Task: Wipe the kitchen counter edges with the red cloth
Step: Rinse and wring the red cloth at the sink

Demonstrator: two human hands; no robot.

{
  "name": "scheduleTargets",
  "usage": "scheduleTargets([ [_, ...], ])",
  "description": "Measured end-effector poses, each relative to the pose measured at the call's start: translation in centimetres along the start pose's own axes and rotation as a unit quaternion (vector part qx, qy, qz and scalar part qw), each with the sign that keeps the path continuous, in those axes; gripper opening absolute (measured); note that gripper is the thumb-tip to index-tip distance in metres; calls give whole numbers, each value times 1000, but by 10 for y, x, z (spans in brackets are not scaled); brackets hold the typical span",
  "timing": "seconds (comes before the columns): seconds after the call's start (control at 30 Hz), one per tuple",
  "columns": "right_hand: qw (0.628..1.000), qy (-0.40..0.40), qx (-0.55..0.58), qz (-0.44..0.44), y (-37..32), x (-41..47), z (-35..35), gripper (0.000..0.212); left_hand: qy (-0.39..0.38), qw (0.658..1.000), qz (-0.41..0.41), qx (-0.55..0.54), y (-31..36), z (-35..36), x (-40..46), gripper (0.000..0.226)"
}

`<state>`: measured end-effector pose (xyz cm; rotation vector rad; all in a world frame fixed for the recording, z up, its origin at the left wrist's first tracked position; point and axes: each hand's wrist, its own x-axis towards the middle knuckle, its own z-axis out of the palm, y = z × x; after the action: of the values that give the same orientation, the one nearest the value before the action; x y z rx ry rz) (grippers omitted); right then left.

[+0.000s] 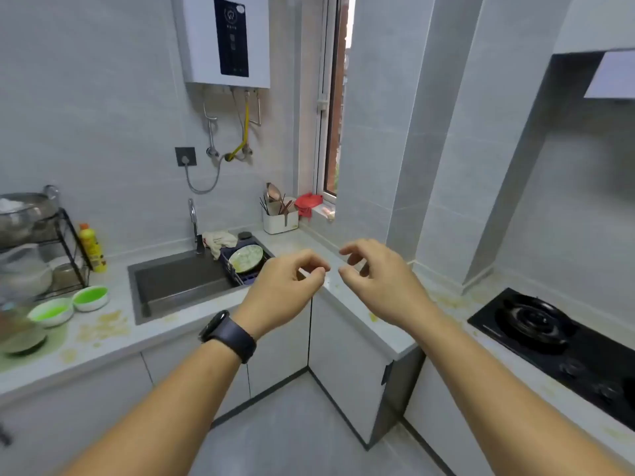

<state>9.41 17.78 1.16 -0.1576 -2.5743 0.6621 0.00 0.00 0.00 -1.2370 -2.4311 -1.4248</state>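
Both bare arms reach out over the inner corner of the L-shaped counter (364,314), and neither hand holds anything. The left hand (287,290), with a dark smartwatch (228,334) on its wrist, has its fingers (314,266) curled in so that thumb and forefinger nearly meet, a narrow pinch on empty air. The right hand (381,280) hangs just beside it, fingers loosely bent and spread a little wider, also empty. The red cloth (308,203) lies bunched on the window sill (321,211) at the far end of the counter, well apart from both hands and just beside a white utensil holder (280,219) stuffed with chopsticks and spoons. To the left sits the sink (182,280) with its faucet (194,221), a pale rag (218,240) draped behind it and a plate (245,258) standing tilted in a dark rack. Further left stand a yellow bottle (92,249), two white bowls with green insides (70,304) and a black wire shelf (68,245). Yellowish crumbs and smears (103,326) dot the counter (most thickly near the bowls). A black gas hob (563,341) is set into the right run, and a white water heater (228,39) hangs on the wall above the sink.
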Motion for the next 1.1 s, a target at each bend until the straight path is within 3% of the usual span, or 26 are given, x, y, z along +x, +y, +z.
scheduleTargets([
  [0.23,995,0,101,18,32,23,59,22,-3,998,-54,12,-56,22,15,14],
  [0.4,979,-108,169,37,95,70,93,29,-18,986,-161,-32,-103,53,54,15],
  [0.63,960,-207,177,67,184,139,137,26,-14,949,-300,-92,-166,91,111,21],
  [0.83,954,-255,155,41,207,207,166,24,16,942,-314,-118,-199,93,166,20],
  [1.1,965,-218,141,23,207,296,221,18,36,942,-305,-137,-273,66,233,19],
])
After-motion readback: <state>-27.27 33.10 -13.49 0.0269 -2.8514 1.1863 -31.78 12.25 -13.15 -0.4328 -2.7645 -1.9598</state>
